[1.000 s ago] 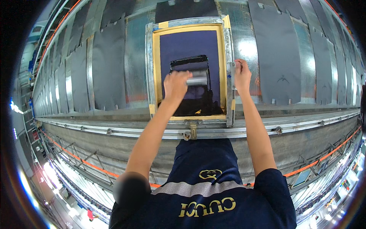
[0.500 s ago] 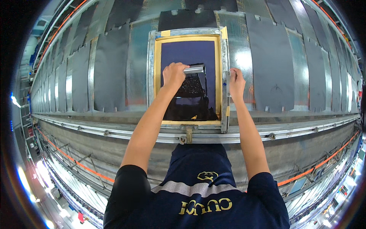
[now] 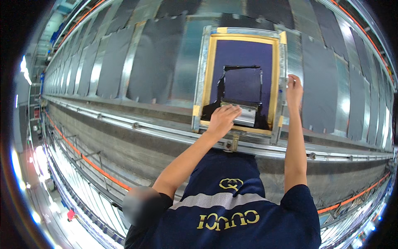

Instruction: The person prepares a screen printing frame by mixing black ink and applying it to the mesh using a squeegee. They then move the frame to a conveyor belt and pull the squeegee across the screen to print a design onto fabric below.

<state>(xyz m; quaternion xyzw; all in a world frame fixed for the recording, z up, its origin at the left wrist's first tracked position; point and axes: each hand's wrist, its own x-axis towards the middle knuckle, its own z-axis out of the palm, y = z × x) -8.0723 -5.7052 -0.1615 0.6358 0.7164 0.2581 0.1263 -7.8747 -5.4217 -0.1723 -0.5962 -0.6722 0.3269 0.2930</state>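
A screen-printing frame (image 3: 283, 58) with metal rails and a yellow inner border lies in front of me, its purple mesh (image 3: 244, 52) showing inside. At the near end of the mesh, my left hand (image 3: 225, 121) is closed round a silver squeegee (image 3: 246, 115). Wet black ink (image 3: 210, 110) lies beside the squeegee and outlines a rectangular patch beyond it. My right hand (image 3: 294, 93) is at the frame's right rail, fingers curled in against its edge; the fingertips are partly hidden.
Dark fabric panels (image 3: 155, 62) lie in rows along the long table, with shiny bare strips (image 3: 195, 62) between them. A metal rail (image 3: 166, 129) runs along the near table edge, and a metal bracket (image 3: 235, 142) sits where the frame meets it. Orange strips (image 3: 89, 159) run along the aisle.
My left hand has drawn the squeegee toward me, from mid-mesh to the near end, leaving the rectangular patch thinly covered. The right hand stays at the frame's rail. My view has turned and shifted.
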